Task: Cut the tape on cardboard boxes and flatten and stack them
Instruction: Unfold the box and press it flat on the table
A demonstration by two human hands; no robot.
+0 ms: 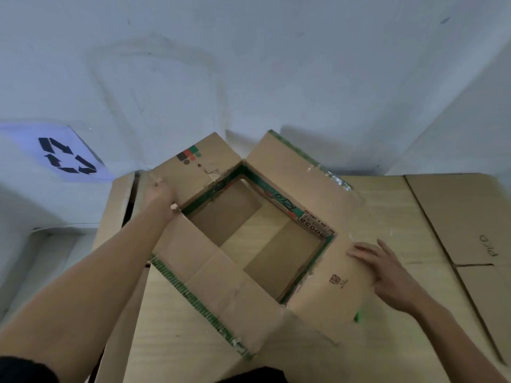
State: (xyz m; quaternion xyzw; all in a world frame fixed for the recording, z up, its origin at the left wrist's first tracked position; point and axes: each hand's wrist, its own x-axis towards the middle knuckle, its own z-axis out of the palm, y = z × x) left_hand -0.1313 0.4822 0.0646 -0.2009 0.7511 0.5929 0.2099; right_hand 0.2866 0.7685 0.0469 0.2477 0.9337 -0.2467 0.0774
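Note:
A brown cardboard box (279,189) with green printed edges stands on the wooden table (171,324), all four top flaps spread outward. I look straight down through it, and the table shows through a gap between its bottom flaps. My left hand (160,196) grips the edge of the far-left flap, fingers curled around it. Over on the other side, my right hand (384,269) lies flat with straight fingers on the right flap. No cutting tool is in view.
Flattened cardboard (456,217) lies on the table at the right. More flat cardboard (110,217) lies at the table's left edge. A white sheet with a black recycling symbol (66,156) hangs on the pale wall behind. Something small and green (358,316) peeks from under the right flap.

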